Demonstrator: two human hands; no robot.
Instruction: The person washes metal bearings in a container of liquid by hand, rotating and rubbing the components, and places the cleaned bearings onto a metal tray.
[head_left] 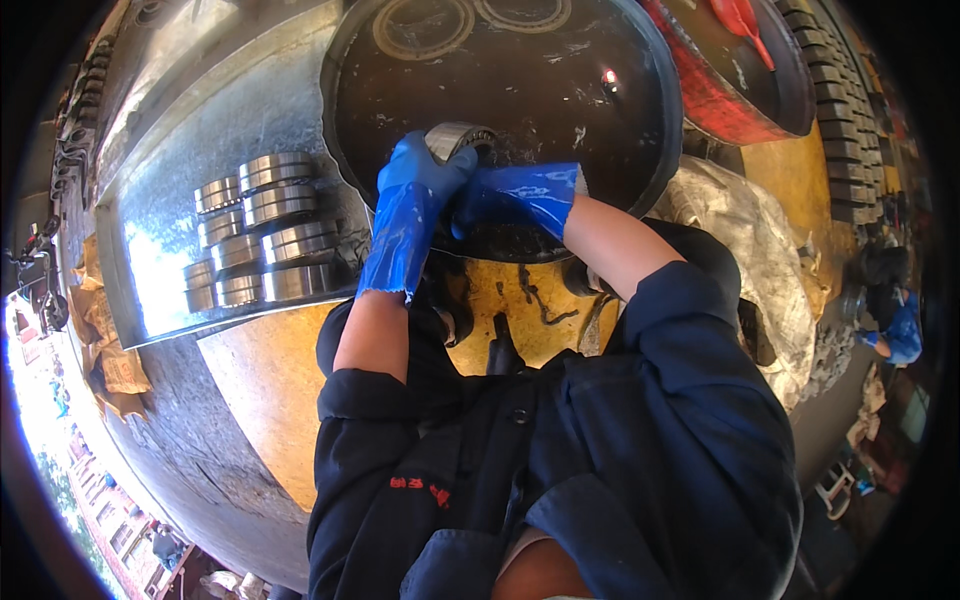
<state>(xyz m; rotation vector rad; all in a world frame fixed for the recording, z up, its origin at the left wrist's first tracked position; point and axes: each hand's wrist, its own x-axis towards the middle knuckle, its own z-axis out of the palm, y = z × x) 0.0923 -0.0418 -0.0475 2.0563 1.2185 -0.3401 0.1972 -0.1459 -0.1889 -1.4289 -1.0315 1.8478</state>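
Over a round, dark basin point(668, 110) of murky liquid, my left hand point(418, 170) in a blue rubber glove is closed on a metal roller bearing point(455, 138). The bearing is tilted, with rollers showing at its near right edge. My right hand point(470, 205), gloved the same way, is just below and right of the bearing, close against the left glove. Its fingers are mostly hidden, so I cannot see whether they hold anything. Two large rings, a left ring point(422, 25) and a right ring point(522, 8), lie at the basin's far side.
Several shiny bearings point(275, 205) stand stacked on a metal tray point(150, 240) to the left. At the far right is a red tub point(735, 110) with a red scoop point(742, 25). A dirty pale sheet point(760, 250) lies on the right. Another person's blue sleeve point(905, 328) shows at the right edge.
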